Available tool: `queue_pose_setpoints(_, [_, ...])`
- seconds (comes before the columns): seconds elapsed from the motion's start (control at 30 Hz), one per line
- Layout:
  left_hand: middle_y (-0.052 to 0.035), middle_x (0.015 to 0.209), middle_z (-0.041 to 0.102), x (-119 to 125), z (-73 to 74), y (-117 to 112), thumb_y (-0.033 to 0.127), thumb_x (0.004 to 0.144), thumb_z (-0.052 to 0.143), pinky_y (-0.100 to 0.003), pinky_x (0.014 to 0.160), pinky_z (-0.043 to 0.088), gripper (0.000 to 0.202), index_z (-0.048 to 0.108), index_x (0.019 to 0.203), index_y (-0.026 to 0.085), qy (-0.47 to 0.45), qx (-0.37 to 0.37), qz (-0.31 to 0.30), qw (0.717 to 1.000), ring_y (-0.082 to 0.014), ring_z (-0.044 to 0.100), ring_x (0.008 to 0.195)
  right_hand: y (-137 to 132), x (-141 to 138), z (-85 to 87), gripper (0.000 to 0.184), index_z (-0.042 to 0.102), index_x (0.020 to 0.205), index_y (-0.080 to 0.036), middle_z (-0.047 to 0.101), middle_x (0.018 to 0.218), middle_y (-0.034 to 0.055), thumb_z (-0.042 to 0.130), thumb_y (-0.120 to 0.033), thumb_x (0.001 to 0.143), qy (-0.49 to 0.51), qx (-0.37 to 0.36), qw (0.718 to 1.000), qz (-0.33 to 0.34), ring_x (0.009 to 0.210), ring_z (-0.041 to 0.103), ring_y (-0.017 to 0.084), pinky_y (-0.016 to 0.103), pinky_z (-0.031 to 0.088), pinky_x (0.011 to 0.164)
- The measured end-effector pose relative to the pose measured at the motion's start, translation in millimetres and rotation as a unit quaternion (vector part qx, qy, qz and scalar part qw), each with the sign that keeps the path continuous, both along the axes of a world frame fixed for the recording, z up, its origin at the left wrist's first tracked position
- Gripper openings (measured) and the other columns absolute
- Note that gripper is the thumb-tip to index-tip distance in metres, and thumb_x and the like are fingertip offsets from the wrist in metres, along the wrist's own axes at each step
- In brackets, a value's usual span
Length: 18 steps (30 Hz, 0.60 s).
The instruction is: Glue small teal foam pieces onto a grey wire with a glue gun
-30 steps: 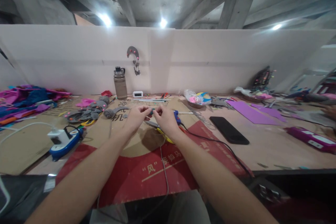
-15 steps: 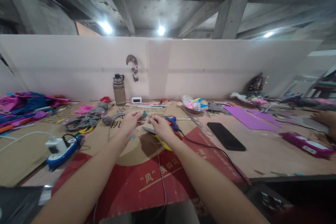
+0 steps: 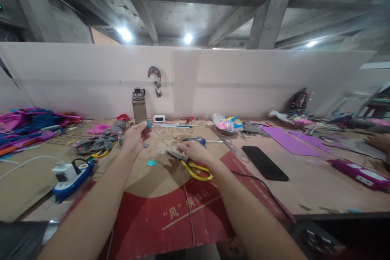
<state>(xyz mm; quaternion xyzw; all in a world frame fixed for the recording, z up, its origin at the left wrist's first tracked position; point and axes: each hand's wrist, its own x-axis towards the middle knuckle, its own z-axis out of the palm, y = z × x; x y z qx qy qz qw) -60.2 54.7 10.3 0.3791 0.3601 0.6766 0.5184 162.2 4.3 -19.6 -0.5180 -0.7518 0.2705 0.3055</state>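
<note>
My left hand (image 3: 135, 136) is raised above the cardboard and pinches a small teal piece (image 3: 149, 124) between thumb and fingers. My right hand (image 3: 195, 151) lies low on the cardboard, fingers curled over the yellow-handled scissors (image 3: 191, 166); whether it grips them I cannot tell. The blue glue gun (image 3: 195, 141) lies just behind the right hand. A small teal cut-out (image 3: 151, 163) rests on the cardboard between my hands.
A black phone (image 3: 264, 162) lies right of the scissors, with a purple sheet (image 3: 284, 135) behind it. Left are grey felt pieces (image 3: 99, 140), a blue-white charger unit (image 3: 71, 170) and coloured fabric (image 3: 30, 122). A bottle (image 3: 139, 105) stands at the wall. Another person's hand (image 3: 379, 141) is far right.
My hands have separated: the left lifted the teal piece up and to the left, the right dropped onto the scissors. The camera has tilted slightly.
</note>
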Motion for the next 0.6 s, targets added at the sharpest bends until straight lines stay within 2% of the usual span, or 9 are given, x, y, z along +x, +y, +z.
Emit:
queue_pose_setpoints(0.07, [-0.0015,0.064,0.063,3.5,-2.0,-1.7,0.022,0.067,0.066,-0.018,0.048,0.045,0.013,0.064,0.075,0.013,0.037,0.017,0.0,0.999,-0.0093,0.058,0.054,8.3,16.8,0.7,0.038,0.065,0.077,-0.015,0.064,0.075,0.0069,0.035,-0.037,0.085,-0.027,0.074,0.989,-0.122,0.07,0.055,0.015,0.025,0.038,0.065])
queue_pose_setpoints(0.1, [-0.0012,0.064,0.063,5.7,-3.1,-2.9,0.025,0.066,0.067,-0.019,0.05,0.046,0.016,0.064,0.076,0.013,0.049,0.022,-0.005,0.999,-0.009,0.057,0.054,12.8,24.5,-1.3,0.037,0.065,0.076,-0.014,0.065,0.077,0.0097,0.036,-0.036,0.084,-0.058,0.089,0.977,-0.187,0.071,0.056,0.017,0.027,0.039,0.066])
queue_pose_setpoints(0.13, [-0.001,0.065,0.063,8.0,-4.2,-4.1,0.027,0.064,0.069,-0.019,0.051,0.046,0.019,0.064,0.077,0.014,0.058,0.026,-0.012,0.998,-0.0088,0.057,0.054,17.1,30.9,-5.0,0.034,0.065,0.073,-0.013,0.065,0.077,0.0131,0.041,-0.036,0.082,-0.095,0.081,0.962,-0.243,0.073,0.057,0.019,0.029,0.039,0.067])
queue_pose_setpoints(0.17, [-0.0007,0.065,0.063,10.4,-5.2,-5.5,0.029,0.062,0.07,-0.019,0.052,0.046,0.022,0.064,0.077,0.014,0.065,0.03,-0.02,0.997,-0.0087,0.057,0.055,21.0,35.8,-10.0,0.031,0.065,0.069,-0.013,0.065,0.077,0.0159,0.048,-0.037,0.078,-0.12,0.059,0.954,-0.268,0.074,0.058,0.022,0.031,0.04,0.068])
queue_pose_setpoints(0.27, [-0.0014,0.067,0.064,16.8,-7.1,-9.6,0.034,0.06,0.072,-0.019,0.052,0.044,0.027,0.064,0.076,0.014,0.088,0.042,-0.041,0.994,-0.0093,0.058,0.058,28.8,41.2,-28.4,0.012,0.062,0.058,-0.014,0.065,0.07,0.0162,0.064,-0.025,0.063,-0.127,0.022,0.954,-0.271,0.071,0.06,0.024,0.032,0.041,0.064])
queue_pose_setpoints(0.33, [-0.0026,0.069,0.064,19.9,-7.6,-12.0,0.036,0.059,0.073,-0.019,0.052,0.044,0.03,0.064,0.077,0.013,0.099,0.048,-0.049,0.993,-0.01,0.058,0.06,31.6,40.2,-37.4,0.005,0.061,0.056,-0.015,0.065,0.067,0.0145,0.066,-0.017,0.057,-0.113,0.013,0.957,-0.268,0.067,0.06,0.023,0.03,0.042,0.061])
queue_pose_setpoints(0.4, [-0.003,0.069,0.064,21.6,-7.5,-13.7,0.037,0.058,0.073,-0.019,0.052,0.044,0.031,0.065,0.077,0.013,0.1,0.054,-0.055,0.992,-0.0104,0.059,0.06,33.4,38.5,-40.1,0.002,0.062,0.059,-0.015,0.065,0.067,0.0131,0.062,-0.016,0.058,-0.088,0.013,0.959,-0.268,0.066,0.06,0.022,0.03,0.043,0.059])
queue_pose_setpoints(0.5, [-0.0028,0.067,0.063,21.9,-6.3,-15.1,0.037,0.058,0.073,-0.02,0.052,0.044,0.031,0.064,0.077,0.013,0.092,0.056,-0.063,0.992,-0.0105,0.059,0.06,32.5,34.9,-32.5,0.016,0.064,0.078,-0.016,0.067,0.079,0.0106,0.055,-0.019,0.064,-0.035,0.032,0.964,-0.261,0.07,0.06,0.02,0.028,0.045,0.06])
queue_pose_setpoints(0.6, [-0.0022,0.065,0.063,20.9,-4.5,-16.0,0.035,0.058,0.073,-0.02,0.052,0.045,0.03,0.064,0.076,0.013,0.077,0.051,-0.065,0.994,-0.0104,0.059,0.059,24.2,26.3,-16.1,0.026,0.061,0.091,-0.016,0.066,0.087,0.0083,0.052,-0.022,0.067,0.083,0.069,0.968,-0.227,0.074,0.06,0.019,0.027,0.047,0.061])
